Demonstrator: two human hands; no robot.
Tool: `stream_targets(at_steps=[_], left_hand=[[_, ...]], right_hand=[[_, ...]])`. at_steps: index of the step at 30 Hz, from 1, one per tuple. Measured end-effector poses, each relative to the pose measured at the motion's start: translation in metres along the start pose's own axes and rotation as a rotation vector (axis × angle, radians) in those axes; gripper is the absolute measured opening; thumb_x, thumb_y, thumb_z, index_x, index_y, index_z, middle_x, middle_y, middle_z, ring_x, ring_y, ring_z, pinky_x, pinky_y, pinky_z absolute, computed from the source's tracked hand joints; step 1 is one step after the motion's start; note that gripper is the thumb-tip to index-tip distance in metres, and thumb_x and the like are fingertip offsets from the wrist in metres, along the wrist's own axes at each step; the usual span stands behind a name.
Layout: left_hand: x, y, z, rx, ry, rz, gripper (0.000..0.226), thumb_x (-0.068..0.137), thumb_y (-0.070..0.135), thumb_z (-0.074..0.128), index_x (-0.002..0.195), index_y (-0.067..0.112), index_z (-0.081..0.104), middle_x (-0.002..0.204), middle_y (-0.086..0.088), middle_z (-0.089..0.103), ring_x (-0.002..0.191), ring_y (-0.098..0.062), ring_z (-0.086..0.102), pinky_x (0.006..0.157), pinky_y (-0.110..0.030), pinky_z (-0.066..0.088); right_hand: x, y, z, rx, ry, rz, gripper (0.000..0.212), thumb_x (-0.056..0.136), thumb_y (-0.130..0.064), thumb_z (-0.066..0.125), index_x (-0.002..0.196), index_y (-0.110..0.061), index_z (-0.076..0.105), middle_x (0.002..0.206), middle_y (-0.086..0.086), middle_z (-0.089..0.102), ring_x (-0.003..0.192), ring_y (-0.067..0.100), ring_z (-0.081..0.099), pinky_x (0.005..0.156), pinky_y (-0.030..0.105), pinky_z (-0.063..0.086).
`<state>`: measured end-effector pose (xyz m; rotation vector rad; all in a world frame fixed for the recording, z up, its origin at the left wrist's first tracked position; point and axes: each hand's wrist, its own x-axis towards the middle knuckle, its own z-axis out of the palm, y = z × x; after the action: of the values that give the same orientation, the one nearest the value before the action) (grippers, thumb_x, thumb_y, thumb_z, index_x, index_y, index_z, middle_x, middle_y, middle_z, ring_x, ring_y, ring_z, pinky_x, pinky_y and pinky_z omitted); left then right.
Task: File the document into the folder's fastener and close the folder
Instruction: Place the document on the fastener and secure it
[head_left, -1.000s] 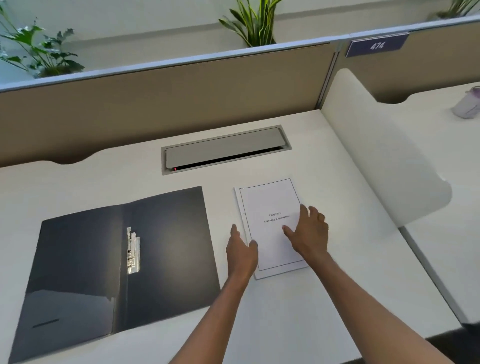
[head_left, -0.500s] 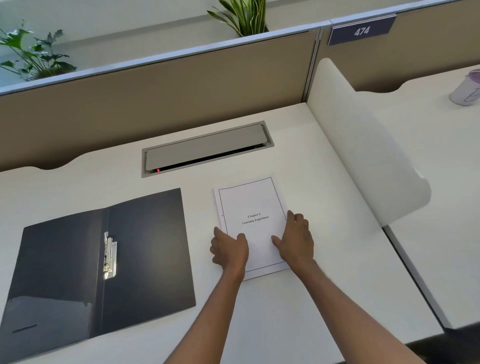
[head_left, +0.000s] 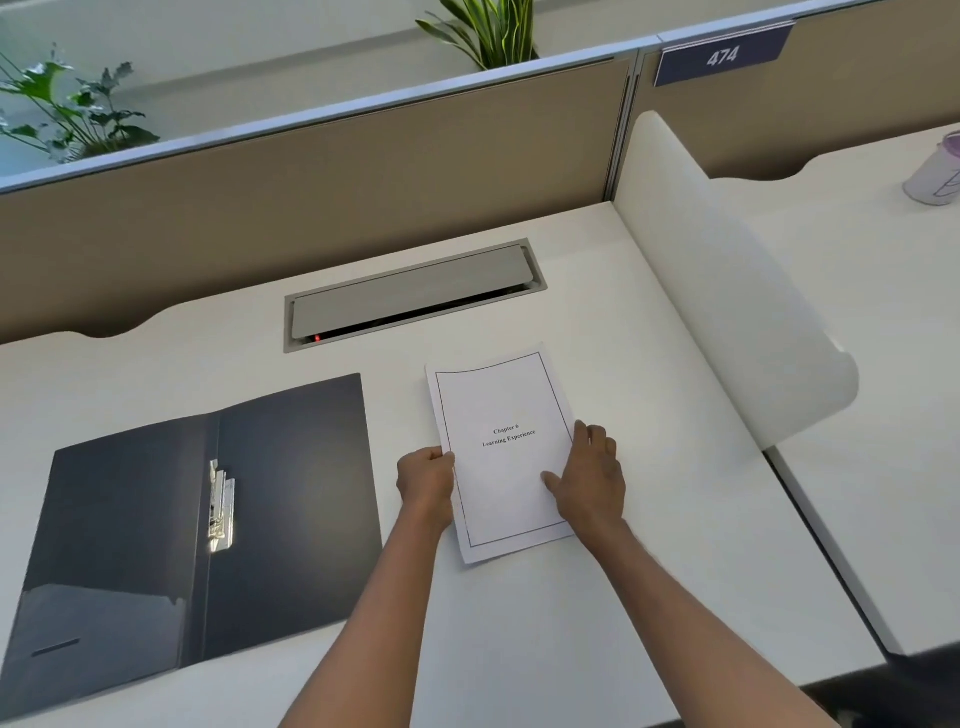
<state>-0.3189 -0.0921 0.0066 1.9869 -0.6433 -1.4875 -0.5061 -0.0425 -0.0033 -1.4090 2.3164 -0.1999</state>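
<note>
Looking down, we see our dark grey card folder (head_left: 197, 519) lying open and flat on the white counter (head_left: 519, 649), well to the left of our left hand (head_left: 426, 480). Its shiny metal fastener (head_left: 221, 506) sits along the spine fold, with nothing threaded on it.

Our left hand is curled around the left edge of the white printed document (head_left: 501, 452), fingers tucked under or against the sheet and knuckles up. The document, a bordered page reading "Chapter 6 Learning Experience", lies between our two hands, just to the right of the folder and apart from it. Its far edge looks slightly bowed; we cannot tell whether the near part is off the counter.

Our right hand (head_left: 589, 478) rests on the document's right edge, fingers loosely spread, thumb lying on the paper.

Beyond our hands a grey rectangular cable hatch (head_left: 410, 296) is set into the counter. Far to the right of our right hand a curved white divider panel (head_left: 727, 291) stands upright.
</note>
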Motion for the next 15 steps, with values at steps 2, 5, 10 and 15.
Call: stream_targets(at_steps=[2, 5, 10, 15], left_hand=[[0.004, -0.003, -0.006, -0.048, 0.005, 0.012, 0.014, 0.094, -0.004, 0.062, 0.093, 0.006, 0.072, 0.087, -0.017, 0.065, 0.072, -0.031, 0.05, 0.068, -0.037, 0.046], [0.01, -0.007, -0.011, -0.099, -0.021, 0.021, 0.015, 0.094, -0.005, 0.065, 0.098, 0.005, 0.075, 0.096, -0.016, 0.074, 0.08, -0.028, 0.059, 0.079, -0.042, 0.056], [0.013, -0.011, -0.024, -0.156, -0.113, 0.028, 0.015, 0.095, -0.002, 0.067, 0.104, 0.007, 0.075, 0.094, -0.009, 0.081, 0.078, -0.021, 0.077, 0.067, -0.031, 0.062], [0.015, -0.011, -0.041, -0.236, -0.182, 0.012, 0.021, 0.094, -0.001, 0.07, 0.114, 0.005, 0.07, 0.102, -0.011, 0.08, 0.089, -0.024, 0.076, 0.073, -0.032, 0.061]], right_hand=[[-0.002, -0.001, 0.001, -0.015, 0.005, -0.007, 0.071, 0.086, -0.038, 0.077, 0.139, -0.01, 0.039, 0.138, 0.006, 0.046, 0.127, 0.025, 0.046, 0.095, 0.034, 0.05], [-0.001, 0.001, 0.001, -0.026, 0.017, -0.015, 0.07, 0.087, -0.04, 0.076, 0.138, -0.01, 0.039, 0.137, 0.007, 0.046, 0.126, 0.025, 0.046, 0.094, 0.034, 0.05], [0.011, 0.006, -0.007, 0.231, -0.022, 0.047, 0.082, 0.089, -0.044, 0.073, 0.151, -0.006, 0.034, 0.146, 0.013, 0.043, 0.136, 0.031, 0.042, 0.106, 0.042, 0.043], [0.027, 0.015, -0.022, 0.628, -0.156, 0.125, 0.064, 0.089, -0.044, 0.073, 0.14, -0.013, 0.052, 0.124, 0.003, 0.06, 0.116, 0.024, 0.057, 0.096, 0.035, 0.048]])
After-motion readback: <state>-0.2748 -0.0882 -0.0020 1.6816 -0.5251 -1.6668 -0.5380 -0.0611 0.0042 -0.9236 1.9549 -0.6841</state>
